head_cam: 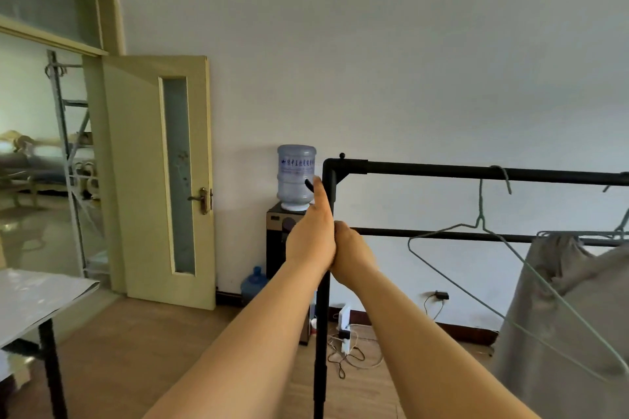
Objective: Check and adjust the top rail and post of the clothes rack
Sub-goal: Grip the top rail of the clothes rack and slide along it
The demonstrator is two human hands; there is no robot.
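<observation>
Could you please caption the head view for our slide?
Both hands, left and right, grip the clothes rack's post below its top rail.

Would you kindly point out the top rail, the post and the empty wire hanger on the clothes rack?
top rail (442, 172), head view, bare stretch left of the hanger hook.
post (321, 333), head view, lower shaft below the hands.
wire hanger (480, 211), head view, twisted neck under the hook.

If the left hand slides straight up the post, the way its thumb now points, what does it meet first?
Probably the corner joint, where the post meets the top rail. The left hand is just below it, the thumb near a small black peg.
</observation>
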